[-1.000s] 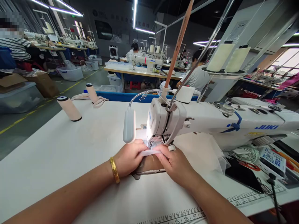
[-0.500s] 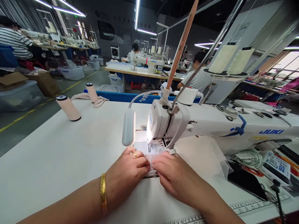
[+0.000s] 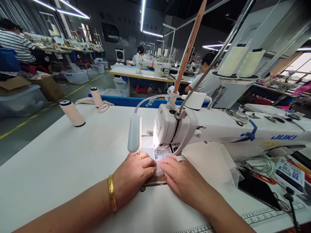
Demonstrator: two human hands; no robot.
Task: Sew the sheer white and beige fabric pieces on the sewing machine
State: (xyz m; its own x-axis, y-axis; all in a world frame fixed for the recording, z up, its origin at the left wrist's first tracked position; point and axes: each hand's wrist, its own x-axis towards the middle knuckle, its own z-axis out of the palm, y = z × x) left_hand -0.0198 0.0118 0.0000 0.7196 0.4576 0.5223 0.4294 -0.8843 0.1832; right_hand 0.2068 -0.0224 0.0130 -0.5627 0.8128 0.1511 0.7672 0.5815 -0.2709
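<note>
Both of my hands are at the front of a white sewing machine (image 3: 167, 124), just before its needle area. My left hand (image 3: 134, 173), with a gold ring and bangle, has its fingers bent together on a thin, pale sheer fabric (image 3: 159, 170). From the other side my right hand (image 3: 181, 176) pinches and presses the same fabric, thumb tucked under. A narrow strip of it shows between the fingertips. The fingertips partly hide the fabric's edge, and the presser foot is hard to make out. A lit lamp (image 3: 134, 134) hangs above my left fingers.
Two thread cones (image 3: 73, 113) and pale straps (image 3: 105, 106) are at the table's far left. Right of the machine lie a coiled cable (image 3: 261, 165), a black flat object (image 3: 259, 191) and a printed ruler (image 3: 264, 215). Co-workers sit at machines behind.
Both hands have moved slightly forward toward the needle, carrying the fabric with them. More of the machine's plate edge now shows below the hands.
</note>
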